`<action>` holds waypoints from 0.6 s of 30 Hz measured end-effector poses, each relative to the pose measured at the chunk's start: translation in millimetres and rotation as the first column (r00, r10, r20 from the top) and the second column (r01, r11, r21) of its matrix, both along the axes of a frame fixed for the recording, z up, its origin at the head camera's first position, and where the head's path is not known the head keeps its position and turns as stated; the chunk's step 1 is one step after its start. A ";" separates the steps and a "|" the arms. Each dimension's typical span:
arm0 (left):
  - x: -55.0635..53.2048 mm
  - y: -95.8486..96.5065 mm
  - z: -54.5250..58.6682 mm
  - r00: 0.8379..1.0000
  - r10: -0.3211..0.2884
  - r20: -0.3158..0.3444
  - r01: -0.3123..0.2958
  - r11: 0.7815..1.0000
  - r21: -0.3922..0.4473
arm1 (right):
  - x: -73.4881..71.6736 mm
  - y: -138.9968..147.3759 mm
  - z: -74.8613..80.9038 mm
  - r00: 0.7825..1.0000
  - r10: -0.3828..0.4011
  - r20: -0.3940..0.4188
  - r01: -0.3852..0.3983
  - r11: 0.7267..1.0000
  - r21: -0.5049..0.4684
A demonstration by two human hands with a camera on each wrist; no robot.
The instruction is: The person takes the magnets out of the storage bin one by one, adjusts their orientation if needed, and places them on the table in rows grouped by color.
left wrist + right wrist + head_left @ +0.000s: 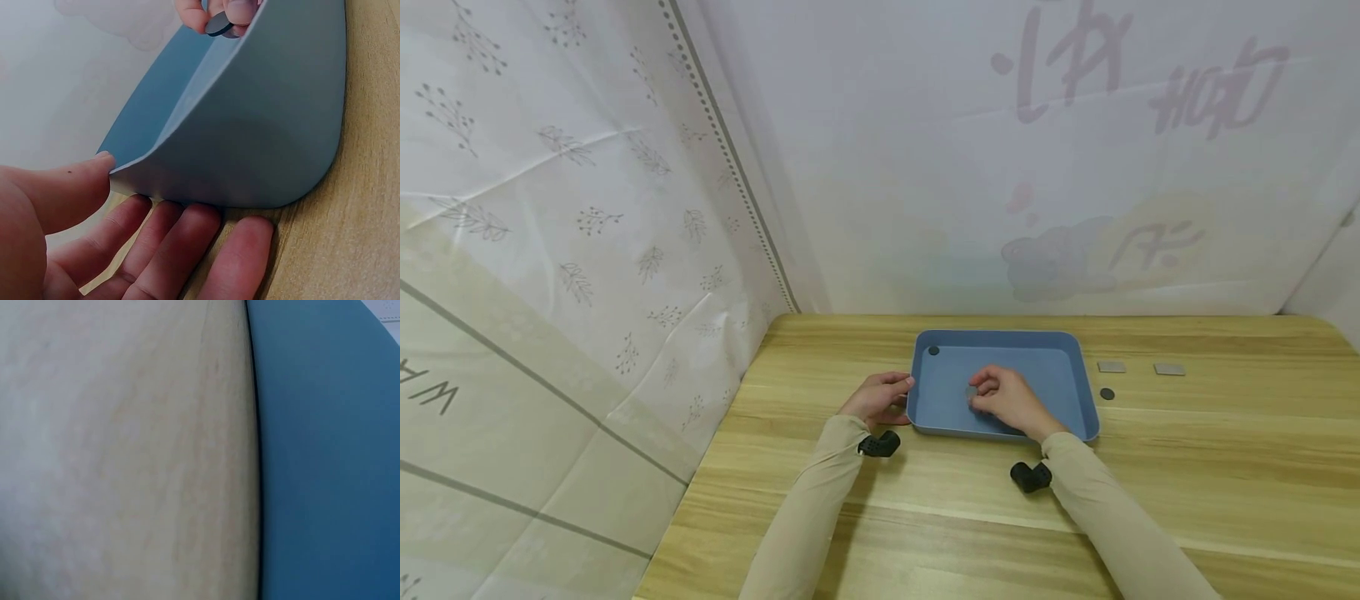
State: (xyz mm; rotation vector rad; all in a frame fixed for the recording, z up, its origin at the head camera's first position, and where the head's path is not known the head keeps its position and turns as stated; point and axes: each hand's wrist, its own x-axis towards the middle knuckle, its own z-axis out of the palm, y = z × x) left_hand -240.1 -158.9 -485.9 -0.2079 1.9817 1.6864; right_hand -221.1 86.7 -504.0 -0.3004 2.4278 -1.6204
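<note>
A shallow blue tray lies on the wooden table. At its left side, my left hand holds the wall, its thumb at the rim and its fingers against the outside. Over the tray's middle, my right hand pinches a thin dark round disc between fingertips and thumb. Another dark disc lies inside the tray's far left corner. The right wrist view shows only a pale surface and the blue tray, with no fingers visible.
Right of the tray, a dark disc and two flat grey rectangular pieces, a nearer one and a farther-right one, lie on the table. A printed cloth hangs behind the table's back edge.
</note>
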 end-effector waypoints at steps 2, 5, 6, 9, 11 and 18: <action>0.4 0.2 0.1 1.000 0.000 -0.004 0.000 1.000 0.000 | 0.6 -0.1 0.9 1.000 -0.004 0.003 0.004 1.000 -0.005; 0.2 0.3 -0.1 1.000 0.001 -0.003 -0.001 1.000 -0.003 | 1.4 -0.4 2.5 1.000 -0.004 0.000 0.004 1.000 -0.008; -0.1 0.4 -0.3 1.000 0.001 -0.003 -0.001 1.000 -0.003 | 1.5 -0.2 2.5 1.000 -0.003 -0.002 0.003 1.000 -0.011; -0.6 0.5 -0.8 1.000 0.001 -0.003 -0.001 1.000 -0.005 | 1.7 0.2 2.5 1.000 0.000 -0.013 0.000 1.000 -0.009; -1.1 0.5 -1.1 1.000 0.002 0.000 -0.002 1.000 -0.004 | 1.5 0.5 1.9 1.000 -0.005 -0.024 0.005 1.000 -0.002; -0.5 0.0 0.0 1.000 0.002 -0.003 -0.002 1.000 -0.001 | -0.3 1.4 0.5 0.998 -0.019 -0.063 0.019 1.000 0.013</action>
